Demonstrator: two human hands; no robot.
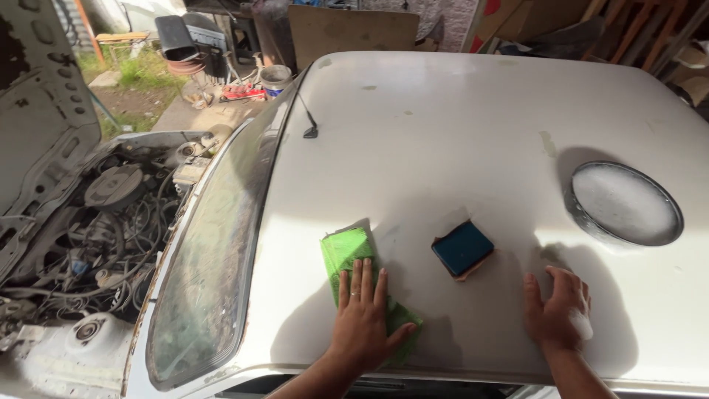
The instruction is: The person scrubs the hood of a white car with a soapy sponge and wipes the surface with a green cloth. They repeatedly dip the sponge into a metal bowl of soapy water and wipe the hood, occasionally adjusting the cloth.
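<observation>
Fingers [362, 277] of the left hand [362, 318] lie flat on a green cloth [343, 251]. Right hand [557, 310] rests spread and empty beside a blue sponge [461, 249].

Both bare forearms reach forward from the bottom edge. The left hand [362, 314] lies flat, palm down, fingers together and thumb spread, a ring on one finger. The right hand [559, 310] rests palm down, fingers loosely curled.
</observation>
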